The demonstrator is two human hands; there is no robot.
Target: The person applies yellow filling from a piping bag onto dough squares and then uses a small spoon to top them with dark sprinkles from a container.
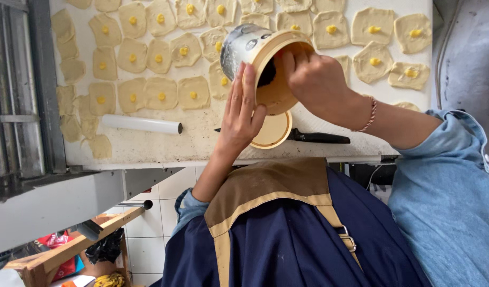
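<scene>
Floured worktable (202, 141) fills upper frame, covered in flat dough squares (160, 93) with yellow dabs; white rolling pin (142, 124) at left, black-handled knife (314, 137) and round lid (272, 131) near table edge; white tiled wall lower left. Left hand (240, 114) wraps the tub (260, 61), fingers extended along its side. Right hand (314, 79) curled, fingers reaching inside. Tub at centre top, tilted, mouth facing lower right, long axis diagonal.

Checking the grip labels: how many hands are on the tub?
2. The left hand grips the tub by its outer wall near the rim; the right hand has its fingers reaching inside the mouth. No other hands show.
</scene>
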